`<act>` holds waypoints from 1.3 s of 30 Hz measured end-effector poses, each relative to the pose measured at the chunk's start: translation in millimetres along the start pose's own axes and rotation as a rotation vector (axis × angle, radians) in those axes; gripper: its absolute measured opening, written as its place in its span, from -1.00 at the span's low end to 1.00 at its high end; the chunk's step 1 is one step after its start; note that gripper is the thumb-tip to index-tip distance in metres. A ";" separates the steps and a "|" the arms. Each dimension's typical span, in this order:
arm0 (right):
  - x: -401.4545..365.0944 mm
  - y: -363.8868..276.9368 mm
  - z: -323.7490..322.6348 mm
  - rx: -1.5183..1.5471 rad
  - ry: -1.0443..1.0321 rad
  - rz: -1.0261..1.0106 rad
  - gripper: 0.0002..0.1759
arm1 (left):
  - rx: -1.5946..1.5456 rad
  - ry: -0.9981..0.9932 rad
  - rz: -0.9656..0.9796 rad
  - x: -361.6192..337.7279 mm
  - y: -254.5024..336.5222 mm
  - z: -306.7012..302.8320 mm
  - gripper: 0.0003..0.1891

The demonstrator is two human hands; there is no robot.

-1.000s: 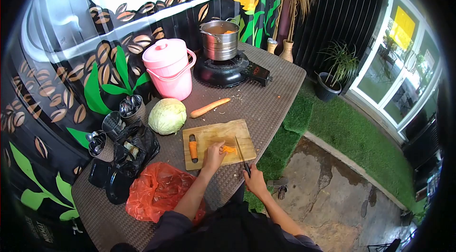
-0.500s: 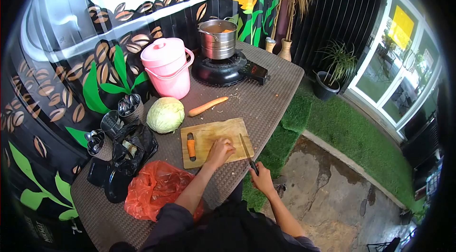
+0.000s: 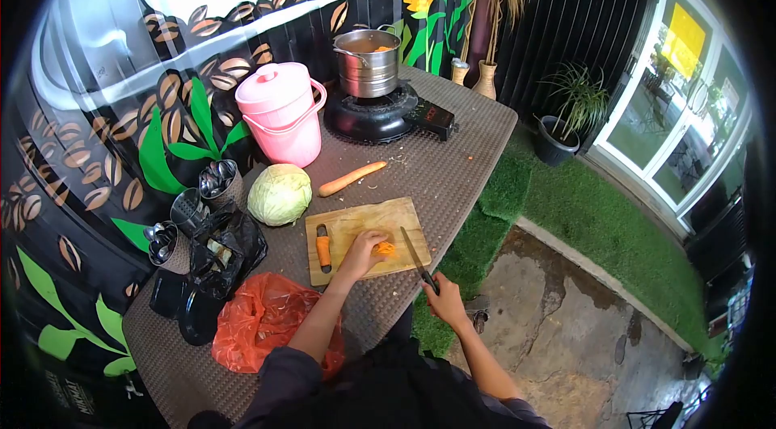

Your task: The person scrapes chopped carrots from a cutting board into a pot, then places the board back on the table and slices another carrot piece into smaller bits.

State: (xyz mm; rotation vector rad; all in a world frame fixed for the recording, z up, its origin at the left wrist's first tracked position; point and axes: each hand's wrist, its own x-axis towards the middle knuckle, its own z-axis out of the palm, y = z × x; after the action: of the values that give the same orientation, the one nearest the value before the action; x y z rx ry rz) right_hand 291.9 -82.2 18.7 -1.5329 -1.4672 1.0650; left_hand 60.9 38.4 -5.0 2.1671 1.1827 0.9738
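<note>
On the wooden cutting board (image 3: 347,223), my left hand (image 3: 361,255) curls its fingers around a small heap of cut carrot (image 3: 385,249). My right hand (image 3: 444,298) grips the dark handle of a knife (image 3: 415,254), whose blade lies over the board's right part. At the board's left side is a carrot piece (image 3: 323,251) with a dark-handled tool (image 3: 322,230) beneath or against it. A whole carrot (image 3: 353,178) lies on the table behind the board, and a pale green cabbage (image 3: 280,195) sits to its left.
A pink lidded bucket (image 3: 283,118) stands behind the cabbage. Beside it, a metal pot (image 3: 367,65) sits on a black portable stove (image 3: 372,119). Red plastic bag (image 3: 263,320), black bag (image 3: 230,247) and cutlery holders (image 3: 166,247) are at the left. The table's edge (image 3: 485,187) runs along the right.
My left hand has shifted slightly left and its fingers have parted from the board's middle, so orange carrot shreds now show beside them. The view has shifted slightly.
</note>
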 end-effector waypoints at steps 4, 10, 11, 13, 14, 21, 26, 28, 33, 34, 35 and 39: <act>3.3 20.0 20.0 -0.086 0.056 -0.126 -0.75 | 0.019 -0.058 -0.068 3.6 -5.1 0.1 -0.48; -1.0 -0.9 38.1 -0.192 0.044 -0.030 -0.71 | -0.159 -0.075 -0.205 1.9 -3.9 1.3 -0.48; 0.2 1.9 43.3 -0.193 0.040 -0.033 -0.71 | -0.264 -0.052 -0.252 1.0 -6.1 2.4 -0.48; 2.5 5.1 53.3 -0.235 0.078 -0.085 -0.70 | -0.279 -0.038 -0.246 -0.8 0.2 -1.3 -0.50; 3.6 7.1 55.4 -0.235 0.075 -0.089 -0.70 | -0.295 -0.030 -0.236 -1.0 3.2 -4.0 -0.52; 2.6 -0.3 54.2 -0.184 0.113 -0.088 -0.70 | 0.056 0.045 0.046 -4.4 -10.3 -5.1 -0.56; 4.4 -0.6 62.5 -0.222 0.117 -0.026 -0.71 | -0.096 0.037 -0.195 -3.8 -21.2 11.7 -0.54; 9.0 0.3 64.7 -0.185 0.143 -0.076 -0.72 | -0.170 0.064 -0.205 -3.6 -17.5 13.2 -0.52; 5.9 -5.7 46.5 -0.135 0.156 -0.116 -0.71 | -0.026 0.064 -0.069 7.3 2.6 -4.2 -0.47; 5.1 -6.4 44.0 -0.126 0.150 -0.083 -0.72 | -0.047 0.048 -0.031 11.3 2.5 -4.2 -0.47; 4.5 -5.6 43.0 -0.127 0.152 -0.081 -0.72 | -0.068 0.033 0.006 14.6 2.5 -4.4 -0.46; 0.0 28.9 53.7 -0.058 0.148 -0.042 -0.75 | -0.094 -0.127 -0.104 24.0 2.7 -3.1 -0.48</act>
State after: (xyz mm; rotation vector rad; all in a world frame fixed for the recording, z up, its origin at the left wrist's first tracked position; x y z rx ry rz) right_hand 253.0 -85.5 -28.1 -1.5795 -1.4322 0.8727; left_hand 68.8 57.9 7.4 2.0404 1.1541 0.8191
